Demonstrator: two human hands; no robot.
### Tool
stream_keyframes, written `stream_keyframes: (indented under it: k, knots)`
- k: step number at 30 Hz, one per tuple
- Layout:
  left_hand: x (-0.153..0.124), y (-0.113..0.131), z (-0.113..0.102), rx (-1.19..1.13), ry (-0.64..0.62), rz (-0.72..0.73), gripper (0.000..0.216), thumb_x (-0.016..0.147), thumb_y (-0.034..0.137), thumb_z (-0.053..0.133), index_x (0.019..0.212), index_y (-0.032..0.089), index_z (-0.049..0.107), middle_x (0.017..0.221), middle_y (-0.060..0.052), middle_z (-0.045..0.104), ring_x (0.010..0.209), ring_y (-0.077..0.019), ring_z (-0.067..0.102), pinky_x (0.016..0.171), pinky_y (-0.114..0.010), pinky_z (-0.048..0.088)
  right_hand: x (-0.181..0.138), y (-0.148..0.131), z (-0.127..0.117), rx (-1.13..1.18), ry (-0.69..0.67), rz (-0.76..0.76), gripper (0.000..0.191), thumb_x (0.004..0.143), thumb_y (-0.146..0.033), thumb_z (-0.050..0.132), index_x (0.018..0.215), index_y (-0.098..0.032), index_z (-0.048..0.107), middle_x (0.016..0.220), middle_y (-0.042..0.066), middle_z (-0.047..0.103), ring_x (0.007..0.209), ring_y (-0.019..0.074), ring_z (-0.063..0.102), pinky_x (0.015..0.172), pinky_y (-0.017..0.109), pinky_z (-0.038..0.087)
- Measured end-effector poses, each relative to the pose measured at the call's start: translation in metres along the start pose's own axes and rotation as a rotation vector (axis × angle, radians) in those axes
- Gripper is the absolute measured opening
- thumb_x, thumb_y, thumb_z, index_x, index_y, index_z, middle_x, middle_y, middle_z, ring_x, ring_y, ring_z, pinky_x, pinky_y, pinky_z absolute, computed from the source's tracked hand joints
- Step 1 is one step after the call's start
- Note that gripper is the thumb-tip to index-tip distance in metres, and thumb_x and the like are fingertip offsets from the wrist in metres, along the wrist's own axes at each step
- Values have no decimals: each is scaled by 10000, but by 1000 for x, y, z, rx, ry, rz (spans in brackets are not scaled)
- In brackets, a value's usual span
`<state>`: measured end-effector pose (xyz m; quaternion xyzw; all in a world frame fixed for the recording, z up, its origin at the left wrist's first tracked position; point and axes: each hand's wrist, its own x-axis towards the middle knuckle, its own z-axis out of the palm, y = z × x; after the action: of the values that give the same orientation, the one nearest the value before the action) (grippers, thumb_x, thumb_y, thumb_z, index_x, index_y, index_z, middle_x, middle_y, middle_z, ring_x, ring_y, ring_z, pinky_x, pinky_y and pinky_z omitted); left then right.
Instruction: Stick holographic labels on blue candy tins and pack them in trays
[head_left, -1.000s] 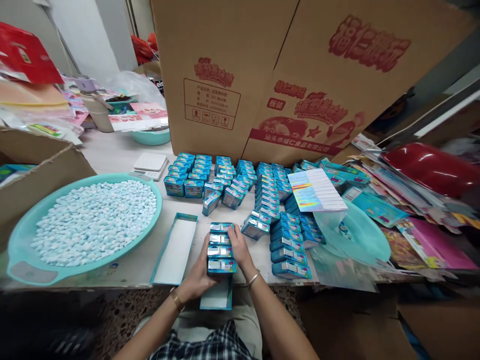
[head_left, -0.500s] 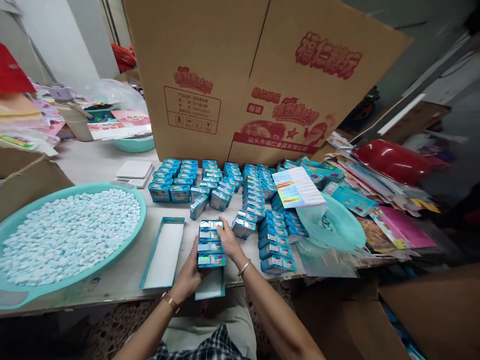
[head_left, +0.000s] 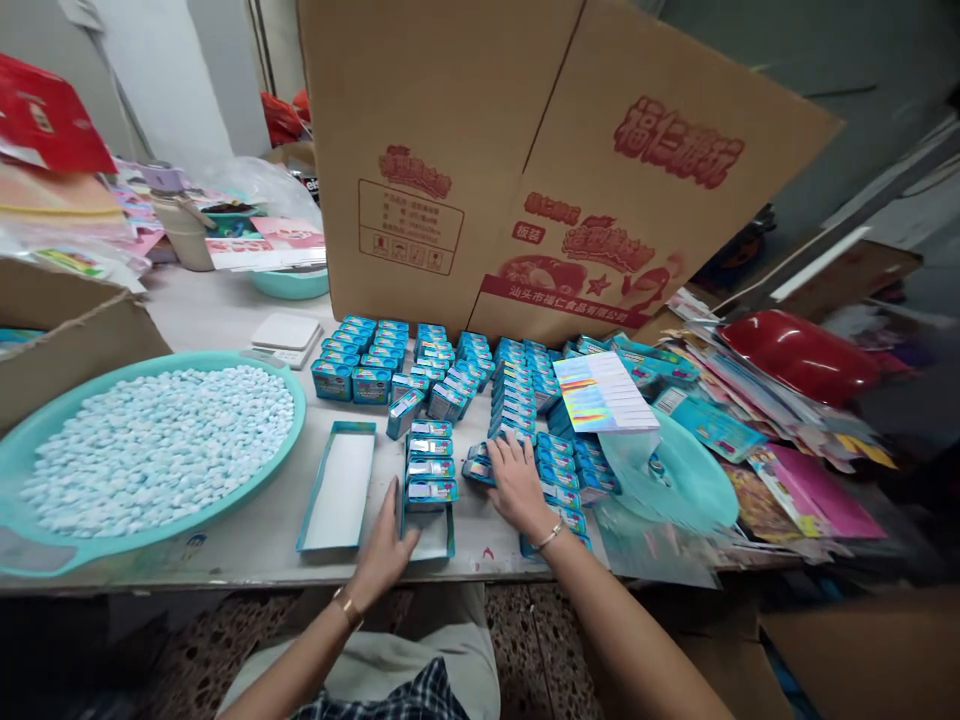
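A shallow blue box tray [head_left: 433, 545] with a white inside stands at the table's front, with a row of small blue candy tins [head_left: 431, 468] in its back part. My left hand [head_left: 384, 555] lies along the tray's left side, fingers stretched out and thumb apart near its front corner. To the right of it, my right hand [head_left: 517, 485] reaches over a few blue tins [head_left: 478, 463], fingers bent down on them; the fingertips are partly hidden. An identical tray [head_left: 339, 488], with nothing in it, lies left of my left hand.
A large teal basin [head_left: 296, 425] of pale blue candies fills the left. Several rows of tins [head_left: 514, 385] stand behind, before a tall cardboard carton [head_left: 465, 130]. At right are printed sheets [head_left: 607, 392], a teal basin [head_left: 705, 475] and plastic film. A white scale [head_left: 285, 335] sits back left.
Both hands held a row of tins above the tray; that row now stands in it. My right hand has moved right onto other tins, and my left hand has loosened at the tray's side.
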<state>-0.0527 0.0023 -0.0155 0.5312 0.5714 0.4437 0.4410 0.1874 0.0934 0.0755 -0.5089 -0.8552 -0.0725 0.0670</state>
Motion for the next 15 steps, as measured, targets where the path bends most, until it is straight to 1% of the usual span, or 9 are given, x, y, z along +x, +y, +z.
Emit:
stream_keyframes:
  k: [2, 4, 5, 7, 9, 10, 12, 13, 15]
  knots:
    - [-17, -3, 4, -34, 25, 9, 816, 850, 213, 533, 1576, 218, 161, 1646, -95, 229, 1521, -268, 196, 1264, -474, 119, -8, 1, -8, 37, -45, -34, 779, 725, -169, 676, 1447, -64, 402, 1340, 228, 542, 1291, 369, 450, 1150, 553, 273]
    - [-27, -2, 6, -56, 31, 17, 749, 858, 195, 492, 1560, 218, 233, 1625, -77, 291, 1513, -243, 228, 1267, -460, 117, -17, 7, -27, 92, -50, -49, 806, 734, -160, 644, 1476, -59, 348, 1305, 225, 544, 1215, 357, 496, 1075, 516, 389]
    - [-29, 0, 6, -62, 27, 17, 731, 856, 191, 483, 1553, 219, 263, 1617, -69, 312, 1510, -235, 237, 1269, -455, 116, -21, 10, -41, 127, -34, -54, 817, 749, -168, 631, 1496, -71, 316, 1317, 221, 530, 1217, 357, 490, 1052, 503, 417]
    - [-29, 3, 3, -68, 2, 12, 717, 852, 190, 478, 1545, 216, 294, 1619, -56, 316, 1511, -223, 234, 1271, -442, 105, -31, 13, -71, 222, -13, -79, 831, 778, -197, 623, 1527, -133, 270, 1366, 195, 490, 1259, 351, 463, 1055, 488, 430]
    - [-27, 5, -1, -73, -33, 8, 728, 847, 194, 481, 1549, 197, 291, 1633, -57, 286, 1516, -222, 219, 1272, -433, 96, -40, 7, -99, 352, -71, -132, 812, 789, -217, 634, 1523, -222, 285, 1403, 150, 462, 1289, 327, 458, 1071, 465, 435]
    - [-26, 5, -3, -77, -55, 2, 742, 842, 194, 483, 1555, 187, 278, 1640, -59, 266, 1518, -224, 213, 1272, -433, 95, -45, 0, -109, 423, -118, -163, 803, 789, -216, 638, 1515, -252, 297, 1415, 133, 453, 1295, 311, 465, 1075, 446, 441]
    - [-27, 4, -9, -87, -105, -9, 779, 830, 191, 493, 1568, 178, 243, 1653, -62, 224, 1523, -233, 194, 1270, -444, 92, -50, -22, -115, 546, -200, -226, 814, 778, -183, 631, 1513, -277, 295, 1427, 117, 442, 1300, 285, 472, 1084, 412, 447]
    - [-28, 3, -11, -97, -134, -10, 796, 827, 191, 500, 1574, 180, 225, 1658, -59, 203, 1526, -237, 182, 1269, -450, 90, -52, -35, -112, 584, -222, -255, 835, 766, -154, 617, 1520, -275, 280, 1430, 116, 436, 1304, 278, 468, 1091, 405, 444]
    - [-32, 2, -15, -127, -189, -4, 816, 831, 188, 505, 1584, 194, 191, 1665, -44, 167, 1532, -235, 152, 1268, -456, 75, -52, -58, -97, 592, -229, -300, 900, 731, -99, 581, 1545, -254, 230, 1432, 125, 422, 1313, 286, 444, 1105, 423, 430]
